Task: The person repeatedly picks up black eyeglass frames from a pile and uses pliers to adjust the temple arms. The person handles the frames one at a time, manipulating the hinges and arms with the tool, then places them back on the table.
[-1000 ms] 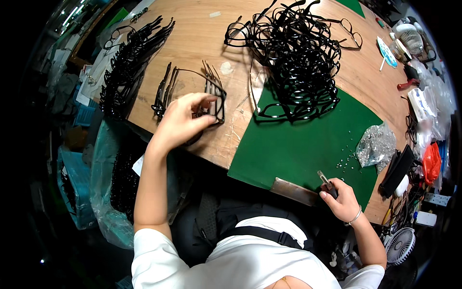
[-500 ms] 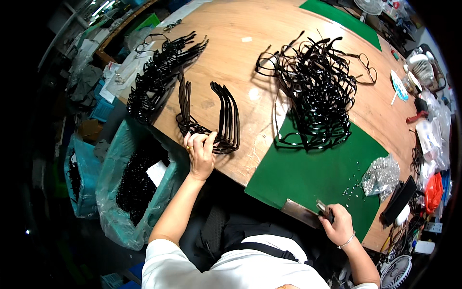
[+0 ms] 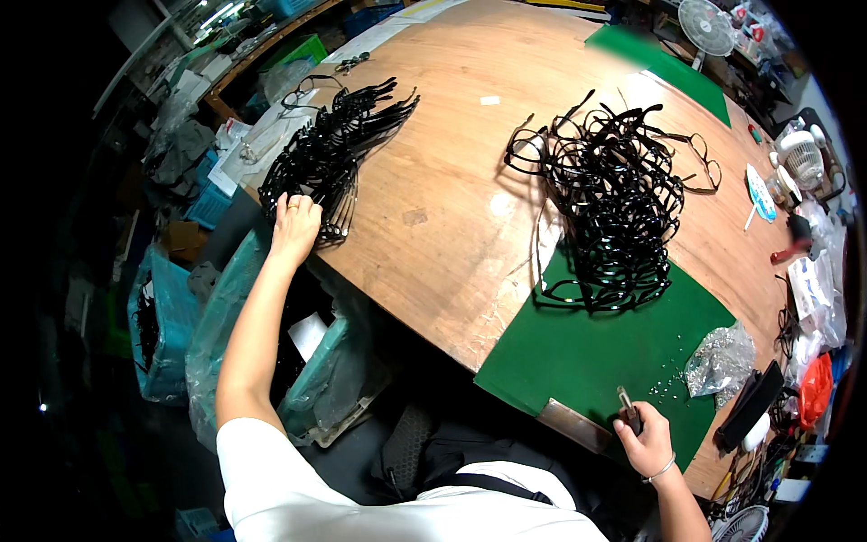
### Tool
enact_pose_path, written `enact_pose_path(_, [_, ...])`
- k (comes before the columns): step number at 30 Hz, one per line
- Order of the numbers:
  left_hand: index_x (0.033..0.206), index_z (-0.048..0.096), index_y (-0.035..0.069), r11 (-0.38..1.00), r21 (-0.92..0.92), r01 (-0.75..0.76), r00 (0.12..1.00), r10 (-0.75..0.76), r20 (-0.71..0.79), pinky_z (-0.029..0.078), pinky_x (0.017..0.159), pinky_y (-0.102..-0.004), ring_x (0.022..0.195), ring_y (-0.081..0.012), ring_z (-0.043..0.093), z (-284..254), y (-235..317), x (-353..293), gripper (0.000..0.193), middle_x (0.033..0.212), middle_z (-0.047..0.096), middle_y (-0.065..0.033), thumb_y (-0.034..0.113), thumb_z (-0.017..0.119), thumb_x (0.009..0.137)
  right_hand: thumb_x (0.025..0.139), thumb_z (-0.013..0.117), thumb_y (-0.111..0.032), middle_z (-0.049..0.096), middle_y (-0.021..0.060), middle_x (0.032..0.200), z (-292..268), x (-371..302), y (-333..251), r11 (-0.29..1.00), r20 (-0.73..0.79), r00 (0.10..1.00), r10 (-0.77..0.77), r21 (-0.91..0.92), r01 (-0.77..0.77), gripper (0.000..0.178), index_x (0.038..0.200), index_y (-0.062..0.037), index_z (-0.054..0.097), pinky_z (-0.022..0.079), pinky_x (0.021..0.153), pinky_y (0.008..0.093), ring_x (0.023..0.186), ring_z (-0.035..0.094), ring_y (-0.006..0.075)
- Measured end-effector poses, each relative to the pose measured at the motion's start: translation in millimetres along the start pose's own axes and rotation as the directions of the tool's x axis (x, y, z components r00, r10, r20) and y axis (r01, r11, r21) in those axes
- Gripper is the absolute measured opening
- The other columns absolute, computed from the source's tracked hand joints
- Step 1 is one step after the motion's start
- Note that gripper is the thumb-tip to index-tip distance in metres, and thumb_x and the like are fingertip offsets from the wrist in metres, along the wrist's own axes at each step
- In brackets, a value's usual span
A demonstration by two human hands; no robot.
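Observation:
At the left edge of the table, my left hand (image 3: 296,226) is closed on black eyeglass frames at the near end of a long row of eyeglass frames (image 3: 334,144). Its fingertips are partly lost among the dark frames. My right hand (image 3: 647,440) grips a small tool (image 3: 629,414) with a dark handle and a metal tip pointing up, low over the green mat (image 3: 578,361). A metal plate (image 3: 574,425) lies at the mat's near edge, left of that hand. Beyond the mat rises a tangled heap of black eyeglass frames (image 3: 614,208), partly resting on it.
Right of the mat lie a plastic bag of tiny shiny parts (image 3: 720,361), with some parts spilled, and a black case (image 3: 751,406). Below the table's left edge stand plastic-lined teal bins (image 3: 316,388). Small fans and bags crowd the right side.
My left hand has moved left and away from me, taking the small group of frames from the table's near edge to the long row. My right hand still holds the tool, its tip now more upright.

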State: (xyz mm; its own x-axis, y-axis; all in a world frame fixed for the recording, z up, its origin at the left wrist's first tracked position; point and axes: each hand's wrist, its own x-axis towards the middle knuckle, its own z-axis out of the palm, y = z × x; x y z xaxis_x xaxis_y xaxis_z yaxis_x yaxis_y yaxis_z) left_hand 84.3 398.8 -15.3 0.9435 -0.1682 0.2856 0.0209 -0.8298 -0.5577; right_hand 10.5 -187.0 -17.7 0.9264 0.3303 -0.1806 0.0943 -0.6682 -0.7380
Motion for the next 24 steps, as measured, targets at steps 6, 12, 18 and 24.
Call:
enact_pose_path(6, [0.092, 0.051, 0.007, 0.999, 0.048, -0.010, 0.980, 0.000, 0.199, 0.027, 0.091, -0.0528, 0.101, -0.0249, 0.044, -11, 16, 11, 0.025, 0.093, 0.050, -0.0080, 0.012, 0.058, 0.068, 0.081, 0.054, -0.012, 0.053, 0.0040, 0.074, -16, -3, 15, 0.933, -0.058, 0.981, 0.187, 0.323, -0.159, 0.018, 0.093, 0.0006, 0.050, 0.041, 0.063, 0.0240, 0.067, 0.048, 0.0104])
enact_pose_path(12, [0.110, 0.046, 0.002, 0.936, -0.342, 0.079, 0.990, -0.035, 0.135, 0.032, 0.089, -0.0482, 0.108, -0.0317, 0.040, -97, 106, 28, 0.046, 0.112, 0.046, -0.0157, 0.006, 0.062, 0.067, 0.085, 0.047, -0.012, 0.052, 0.0074, 0.101, -39, -28, 22, 0.782, -0.028, 0.970, 0.242, 0.598, -0.178, 0.024, 0.105, 0.0002, 0.045, 0.036, 0.086, 0.0280, 0.094, 0.047, 0.0135])
enact_pose_path(18, [0.090, 0.057, 0.005, 0.384, -0.852, -0.355, 0.933, 0.088, -0.349, 0.046, 0.069, -0.0313, 0.085, -0.0250, 0.054, -199, 298, 83, 0.021, 0.086, 0.058, -0.0088, 0.001, 0.061, 0.070, 0.086, 0.050, -0.020, 0.051, 0.0044, 0.094, -32, -20, 22, 0.774, 0.024, 0.978, 0.208, 0.608, -0.180, 0.026, 0.104, -0.0006, 0.045, 0.037, 0.081, 0.0251, 0.088, 0.046, 0.0109])
enact_pose_path(24, [0.082, 0.050, 0.006, 0.760, -0.564, -0.322, 0.945, 0.223, -0.239, 0.046, 0.059, -0.0315, 0.067, -0.0262, 0.055, -173, 358, 121, 0.010, 0.074, 0.053, -0.0088, 0.011, 0.055, 0.076, 0.075, 0.056, -0.003, 0.053, 0.0069, 0.073, -20, -38, 23, 0.919, -0.146, 0.984, 0.100, 0.394, -0.035, 0.009, 0.083, -0.0015, 0.051, 0.043, 0.062, 0.0262, 0.066, 0.053, 0.0149])
